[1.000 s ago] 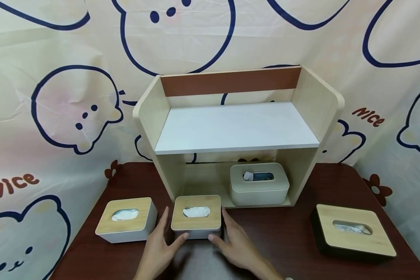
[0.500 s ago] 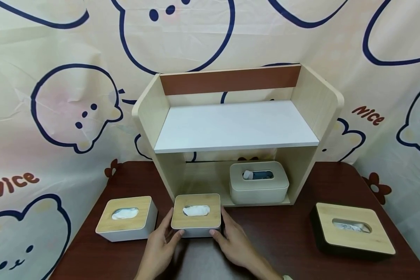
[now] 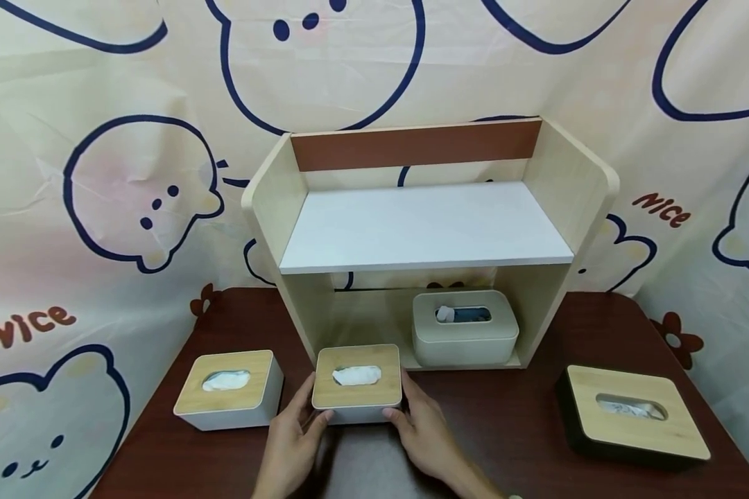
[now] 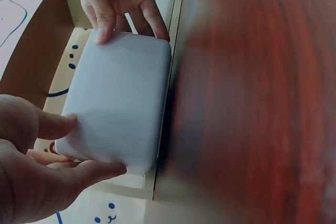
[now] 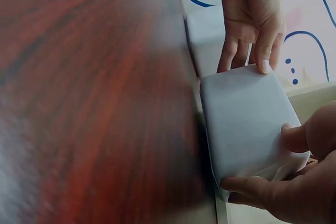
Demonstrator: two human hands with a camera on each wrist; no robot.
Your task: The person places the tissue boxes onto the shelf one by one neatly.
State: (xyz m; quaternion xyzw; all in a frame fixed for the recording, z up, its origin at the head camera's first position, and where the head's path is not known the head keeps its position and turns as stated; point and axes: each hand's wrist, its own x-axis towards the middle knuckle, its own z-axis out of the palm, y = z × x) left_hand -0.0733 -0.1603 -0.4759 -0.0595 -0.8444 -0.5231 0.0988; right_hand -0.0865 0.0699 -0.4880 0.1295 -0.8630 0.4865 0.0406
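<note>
Both my hands hold a small tissue box (image 3: pixel 357 396) with a light wooden lid and pale grey sides, at the shelf's front left. My left hand (image 3: pixel 292 438) grips its left side and my right hand (image 3: pixel 428 436) its right side, thumbs on the near face. In the left wrist view the box's smooth front (image 4: pixel 118 98) lies between my left hand (image 4: pixel 47 166) and right hand (image 4: pixel 123 1). Whether its base touches the table cannot be told. White tissue (image 3: pixel 357 375) shows in the lid's oval slot.
A two-tier shelf (image 3: pixel 424 229) stands behind, with a grey-green tissue box (image 3: pixel 465 333) at its lower right. Another wood-lidded box (image 3: pixel 229 391) sits left of my left hand. A black-sided, wood-lidded box (image 3: pixel 633 416) lies far right on the dark table (image 3: pixel 512 443).
My fingers have drawn in against the box's sides, with the thumbs now on its front. The box has barely moved; the head view has shifted slightly.
</note>
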